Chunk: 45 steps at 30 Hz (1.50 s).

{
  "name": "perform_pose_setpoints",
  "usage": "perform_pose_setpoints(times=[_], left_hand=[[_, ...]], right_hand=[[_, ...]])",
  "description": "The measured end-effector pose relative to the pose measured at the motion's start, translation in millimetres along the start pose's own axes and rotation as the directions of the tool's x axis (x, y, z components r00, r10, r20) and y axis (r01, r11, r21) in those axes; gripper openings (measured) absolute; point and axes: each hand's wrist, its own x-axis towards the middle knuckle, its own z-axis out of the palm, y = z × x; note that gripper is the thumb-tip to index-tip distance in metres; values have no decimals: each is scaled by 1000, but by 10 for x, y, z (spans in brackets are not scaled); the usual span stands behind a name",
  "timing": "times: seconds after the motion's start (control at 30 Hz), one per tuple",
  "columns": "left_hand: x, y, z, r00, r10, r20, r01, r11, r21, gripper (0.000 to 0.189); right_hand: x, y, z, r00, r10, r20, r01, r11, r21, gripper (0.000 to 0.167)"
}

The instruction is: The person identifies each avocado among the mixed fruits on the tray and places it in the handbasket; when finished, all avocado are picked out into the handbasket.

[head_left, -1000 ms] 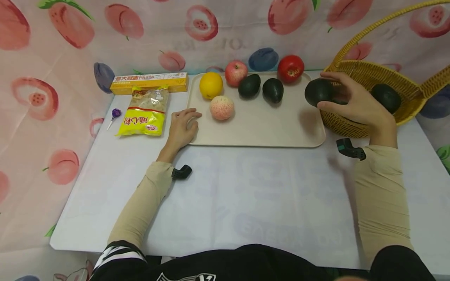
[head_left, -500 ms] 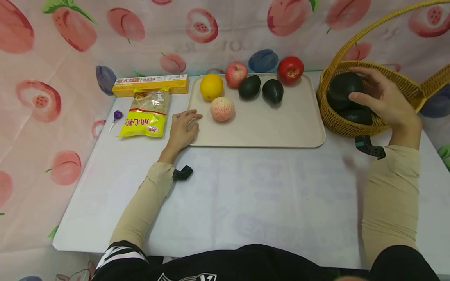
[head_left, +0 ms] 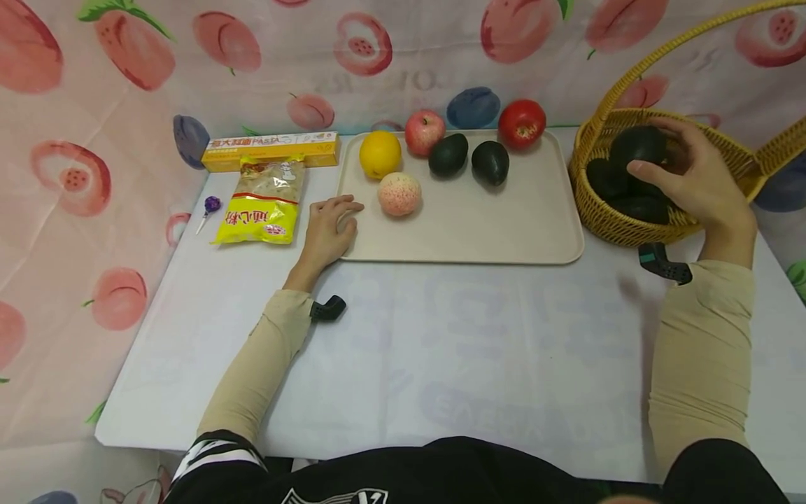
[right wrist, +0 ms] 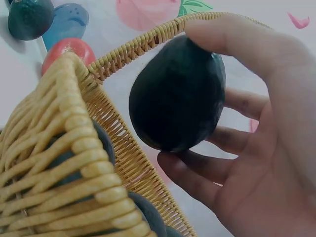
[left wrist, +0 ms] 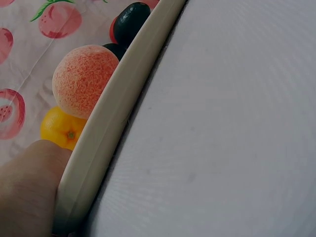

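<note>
My right hand pinches a dark green avocado between thumb and fingers, over the yellow wicker basket. In the right wrist view, this avocado hangs above the basket rim, apart from the other avocados inside. My left hand rests on the left edge of the beige tray, fingers relaxed. Near it on the tray lie a speckled peach and a yellow orange. Behind them sit a pinkish apple, two avocados and a red tomato.
Left of the tray lie a yellow bag of pasta, a pasta box and a purple lollipop. The basket's tall arched handle rises beside the right hand. A fruit-print cloth hangs behind the table.
My right hand has carried the avocado rightward, from above the tray's right edge to over the basket, then slightly farther right. My left hand has stayed on the tray edge.
</note>
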Motion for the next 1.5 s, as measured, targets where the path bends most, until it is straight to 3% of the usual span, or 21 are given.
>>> perform_pose_setpoints(times=[0.53,1.2,1.37,1.5], left_hand=[[1,-5,7,1000,9,-8,-9,1000,5,28],[21,0,-10,1000,15,-1,-15,1000,5,27],[18,-9,-14,1000,10,0,-10,1000,9,27],[8,-17,-11,1000,6,-1,-6,1000,7,27]], right_hand=[[119,132,16,990,138,-27,-137,989,50,74],[281,210,99,983,137,-122,-121,984,131,75],[333,253,118,985,119,-128,-112,991,67,76],[379,288,98,987,133,-90,-135,991,-20,77]])
